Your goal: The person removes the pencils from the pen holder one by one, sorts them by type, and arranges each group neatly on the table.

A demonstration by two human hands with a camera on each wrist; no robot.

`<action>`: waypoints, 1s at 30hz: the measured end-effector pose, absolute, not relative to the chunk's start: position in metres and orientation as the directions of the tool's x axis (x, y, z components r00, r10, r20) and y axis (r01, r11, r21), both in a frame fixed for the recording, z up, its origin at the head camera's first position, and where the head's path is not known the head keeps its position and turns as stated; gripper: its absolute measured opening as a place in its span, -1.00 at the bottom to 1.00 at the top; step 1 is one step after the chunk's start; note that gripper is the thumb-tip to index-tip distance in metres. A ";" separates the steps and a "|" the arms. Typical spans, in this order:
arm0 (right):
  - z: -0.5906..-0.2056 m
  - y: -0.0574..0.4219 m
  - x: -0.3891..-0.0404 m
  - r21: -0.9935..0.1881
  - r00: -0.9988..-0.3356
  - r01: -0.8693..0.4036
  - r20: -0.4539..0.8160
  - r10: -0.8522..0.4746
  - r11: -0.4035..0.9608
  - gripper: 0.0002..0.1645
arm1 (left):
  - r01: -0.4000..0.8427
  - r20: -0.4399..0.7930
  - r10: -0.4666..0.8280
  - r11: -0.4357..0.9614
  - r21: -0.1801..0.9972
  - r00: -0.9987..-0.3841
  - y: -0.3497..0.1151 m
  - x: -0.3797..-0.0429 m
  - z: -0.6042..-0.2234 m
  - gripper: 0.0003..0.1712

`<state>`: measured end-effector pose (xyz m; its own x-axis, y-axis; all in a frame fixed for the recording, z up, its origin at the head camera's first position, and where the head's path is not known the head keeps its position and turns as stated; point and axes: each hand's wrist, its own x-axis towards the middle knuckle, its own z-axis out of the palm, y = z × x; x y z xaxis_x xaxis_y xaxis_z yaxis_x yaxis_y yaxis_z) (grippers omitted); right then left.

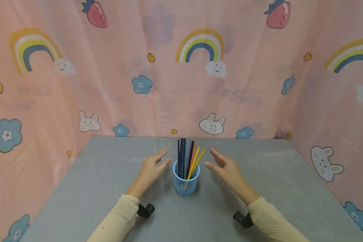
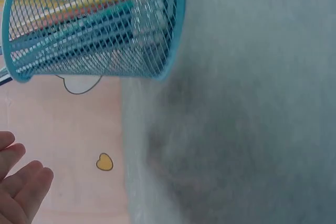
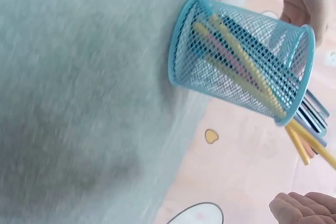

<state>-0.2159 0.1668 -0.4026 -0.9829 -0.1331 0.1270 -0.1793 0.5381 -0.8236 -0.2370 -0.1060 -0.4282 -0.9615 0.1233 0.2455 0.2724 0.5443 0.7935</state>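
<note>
A light blue mesh pen cup [image 1: 185,186] stands upright on the grey table, full of long thin pencils [image 1: 184,156]. Most of these are dark; an orange one and two yellow ones lean to the right. My left hand [image 1: 152,168] is held just left of the cup, fingers extended and apart from it. On the other side my right hand [image 1: 228,168] mirrors it, thumb and fingers spread, holding nothing. The right wrist view shows the cup's mesh wall [image 3: 236,61] with the pencils visible through it. In the left wrist view, the left fingertips [image 2: 31,182] are below the cup.
The grey table [image 1: 109,168] meets a pink curtain [image 1: 115,101] printed with rainbows, rabbits and flowers at its back and sides. A black wrist camera [image 1: 146,211] sits on the left wrist and another [image 1: 243,220] on the right.
</note>
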 end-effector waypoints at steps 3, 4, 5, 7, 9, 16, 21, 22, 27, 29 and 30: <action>-0.403 0.165 -0.215 -0.850 -0.984 -0.172 0.121 -0.132 0.498 -0.07 | 0.272 0.247 0.117 0.506 0.818 -0.962 -0.102 -0.234 -0.429 -0.45; -0.404 0.164 -0.214 -0.859 -0.984 -0.168 0.117 -0.134 0.483 -0.07 | 0.272 0.247 0.115 0.492 0.827 -0.962 -0.101 -0.233 -0.430 -0.45; -0.404 0.164 -0.214 -0.867 -0.984 -0.166 0.117 -0.132 0.471 -0.09 | 0.278 0.255 0.115 0.478 0.833 -0.960 -0.100 -0.232 -0.430 -0.46; -0.405 0.163 -0.213 -0.880 -0.985 -0.159 0.113 -0.127 0.448 -0.11 | 0.283 0.260 0.112 0.444 0.850 -0.959 -0.097 -0.230 -0.430 -0.47; -0.405 0.162 -0.212 -0.891 -0.987 -0.150 0.109 -0.118 0.428 -0.14 | 0.288 0.268 0.107 0.405 0.868 -0.957 -0.095 -0.228 -0.430 -0.48; -0.405 0.157 -0.211 -0.923 -0.994 -0.103 0.078 -0.081 0.371 -0.23 | 0.239 0.230 0.068 0.337 0.911 -0.971 -0.091 -0.224 -0.432 -0.46; -0.406 0.151 -0.211 -0.940 -0.996 -0.085 0.072 -0.053 0.329 -0.26 | 0.217 0.213 0.046 0.295 0.931 -0.976 -0.088 -0.224 -0.437 -0.45; -0.406 0.150 -0.211 -0.943 -0.996 -0.081 0.070 -0.047 0.322 -0.26 | 0.212 0.209 0.042 0.286 0.935 -0.977 -0.088 -0.224 -0.438 -0.45; -0.407 0.146 -0.211 -0.954 -0.997 -0.077 0.078 -0.008 0.289 -0.32 | 0.187 0.185 0.031 0.250 0.950 -0.982 -0.086 -0.223 -0.443 -0.47; -0.407 0.145 -0.211 -0.955 -0.997 -0.075 0.081 0.007 0.286 -0.36 | 0.178 0.177 0.027 0.247 0.953 -0.984 -0.085 -0.222 -0.445 -0.49; -0.407 0.144 -0.211 -0.955 -0.997 -0.075 0.082 0.012 0.285 -0.38 | 0.182 0.181 0.027 0.248 0.952 -0.983 -0.085 -0.221 -0.446 -0.49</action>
